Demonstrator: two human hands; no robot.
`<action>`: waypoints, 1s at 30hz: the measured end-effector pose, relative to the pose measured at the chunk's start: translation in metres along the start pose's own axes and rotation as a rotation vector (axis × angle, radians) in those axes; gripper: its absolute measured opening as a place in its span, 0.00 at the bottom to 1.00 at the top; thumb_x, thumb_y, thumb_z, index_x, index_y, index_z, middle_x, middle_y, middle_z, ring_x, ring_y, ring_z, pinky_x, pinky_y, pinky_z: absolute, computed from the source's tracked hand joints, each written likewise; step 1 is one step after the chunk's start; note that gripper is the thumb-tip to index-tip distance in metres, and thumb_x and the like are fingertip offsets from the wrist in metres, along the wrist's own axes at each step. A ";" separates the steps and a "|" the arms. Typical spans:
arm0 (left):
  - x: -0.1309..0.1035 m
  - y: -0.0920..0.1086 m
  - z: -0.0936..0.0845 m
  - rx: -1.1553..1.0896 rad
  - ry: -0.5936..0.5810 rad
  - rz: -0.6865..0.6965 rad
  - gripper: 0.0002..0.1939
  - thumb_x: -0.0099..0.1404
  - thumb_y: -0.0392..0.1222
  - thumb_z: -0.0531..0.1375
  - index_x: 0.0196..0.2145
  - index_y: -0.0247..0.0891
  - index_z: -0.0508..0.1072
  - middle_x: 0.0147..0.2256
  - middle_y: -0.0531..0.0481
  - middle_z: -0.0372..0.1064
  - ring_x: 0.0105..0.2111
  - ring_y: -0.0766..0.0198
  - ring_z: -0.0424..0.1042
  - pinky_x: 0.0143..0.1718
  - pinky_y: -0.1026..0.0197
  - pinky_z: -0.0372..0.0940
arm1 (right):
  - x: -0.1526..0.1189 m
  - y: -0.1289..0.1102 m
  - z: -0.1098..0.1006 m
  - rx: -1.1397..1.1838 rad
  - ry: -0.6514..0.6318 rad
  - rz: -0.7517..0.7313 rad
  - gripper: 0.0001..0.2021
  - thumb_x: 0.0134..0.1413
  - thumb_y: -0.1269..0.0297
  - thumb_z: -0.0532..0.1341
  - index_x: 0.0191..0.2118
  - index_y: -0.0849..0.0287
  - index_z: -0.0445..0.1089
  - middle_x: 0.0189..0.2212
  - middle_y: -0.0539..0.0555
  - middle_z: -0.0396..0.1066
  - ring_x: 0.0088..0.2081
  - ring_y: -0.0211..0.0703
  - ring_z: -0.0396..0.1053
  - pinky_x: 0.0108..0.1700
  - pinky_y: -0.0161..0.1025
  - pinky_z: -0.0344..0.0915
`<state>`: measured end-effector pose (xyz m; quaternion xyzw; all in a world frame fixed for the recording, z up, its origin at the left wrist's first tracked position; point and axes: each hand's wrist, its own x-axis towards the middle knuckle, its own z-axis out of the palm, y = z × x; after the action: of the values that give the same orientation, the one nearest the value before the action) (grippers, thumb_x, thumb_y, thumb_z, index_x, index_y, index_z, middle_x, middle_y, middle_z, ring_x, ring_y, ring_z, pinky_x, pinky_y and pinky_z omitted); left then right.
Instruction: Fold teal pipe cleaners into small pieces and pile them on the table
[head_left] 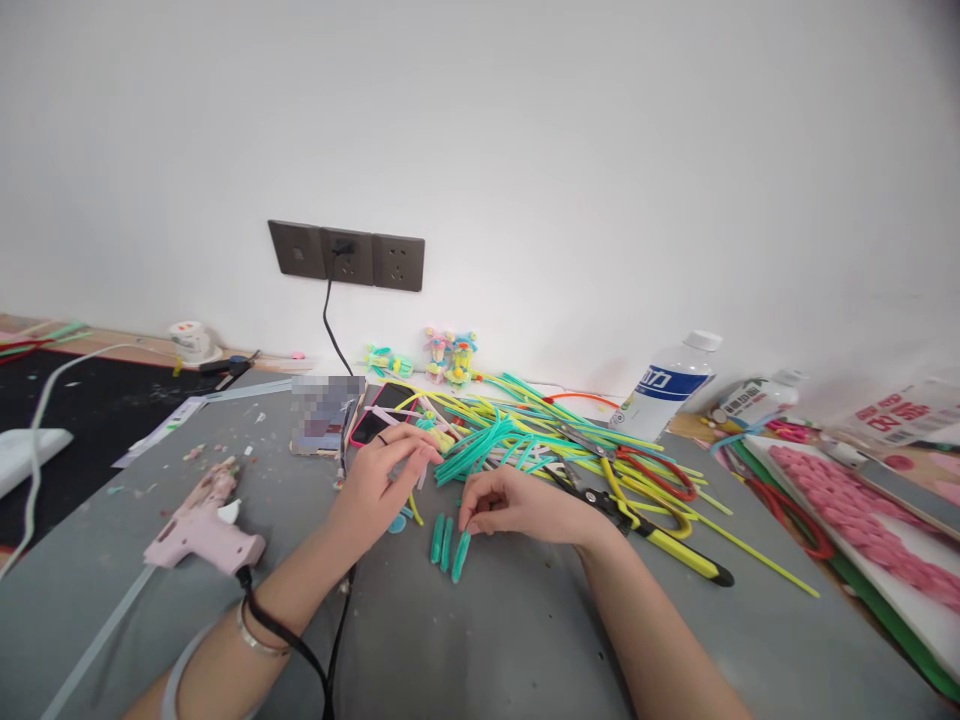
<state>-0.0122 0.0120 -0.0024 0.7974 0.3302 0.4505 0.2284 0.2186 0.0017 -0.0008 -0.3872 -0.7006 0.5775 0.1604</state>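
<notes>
My right hand [502, 502] pinches the upper end of a short, folded teal pipe cleaner piece [460, 560] against the grey table. Just left of it, two similar teal pipe cleaner pieces [442, 541] lie side by side. My left hand [390, 478] hovers at the near left side of the pile, thumb and fingertips drawn together; whatever may be between them is hidden. Behind both hands spreads a bundle of long teal pipe cleaners [480, 445], mixed with yellow pipe cleaners [675, 497].
A pink glue gun [202, 530] lies at left, its black cord passing by my left forearm. Yellow-handled pliers [675, 553] and red-handled scissors [660, 470] rest at right. A bottle [664, 390], a phone [384, 412] and small fuzzy figures [450, 357] stand or lie farther back.
</notes>
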 end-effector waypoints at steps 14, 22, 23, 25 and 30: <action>-0.001 0.001 0.001 0.065 -0.055 0.038 0.15 0.74 0.37 0.52 0.35 0.37 0.77 0.39 0.45 0.74 0.42 0.60 0.74 0.45 0.60 0.67 | 0.007 -0.001 0.008 0.021 0.104 0.070 0.04 0.49 0.69 0.64 0.34 0.59 0.71 0.25 0.47 0.70 0.24 0.36 0.65 0.27 0.32 0.61; -0.005 -0.001 0.005 0.330 -0.322 0.082 0.18 0.70 0.33 0.54 0.22 0.38 0.74 0.36 0.45 0.75 0.40 0.56 0.74 0.48 0.50 0.68 | 0.004 -0.001 0.011 -0.145 0.143 0.089 0.05 0.47 0.73 0.65 0.31 0.59 0.70 0.23 0.45 0.65 0.26 0.36 0.63 0.27 0.31 0.58; -0.005 -0.001 0.006 0.337 -0.362 0.081 0.20 0.69 0.33 0.55 0.20 0.38 0.73 0.37 0.45 0.76 0.40 0.55 0.74 0.51 0.49 0.67 | 0.004 -0.001 0.012 -0.153 0.145 0.079 0.05 0.46 0.73 0.65 0.30 0.58 0.69 0.22 0.45 0.65 0.26 0.36 0.63 0.27 0.31 0.57; -0.007 0.000 0.007 0.336 -0.432 0.065 0.21 0.69 0.33 0.56 0.18 0.38 0.73 0.40 0.45 0.76 0.44 0.54 0.74 0.54 0.48 0.66 | 0.004 0.000 0.014 -0.168 0.156 0.068 0.06 0.46 0.74 0.65 0.29 0.58 0.68 0.22 0.44 0.64 0.25 0.36 0.62 0.27 0.31 0.56; -0.009 0.004 0.006 0.324 -0.501 0.034 0.19 0.70 0.33 0.56 0.22 0.39 0.76 0.46 0.46 0.75 0.50 0.52 0.71 0.55 0.47 0.64 | 0.005 0.000 0.017 -0.215 0.189 0.063 0.08 0.47 0.76 0.64 0.26 0.58 0.65 0.21 0.44 0.62 0.25 0.36 0.60 0.27 0.32 0.54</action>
<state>-0.0092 0.0024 -0.0082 0.9153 0.3176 0.1846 0.1650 0.2034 -0.0063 -0.0073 -0.4765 -0.7276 0.4650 0.1650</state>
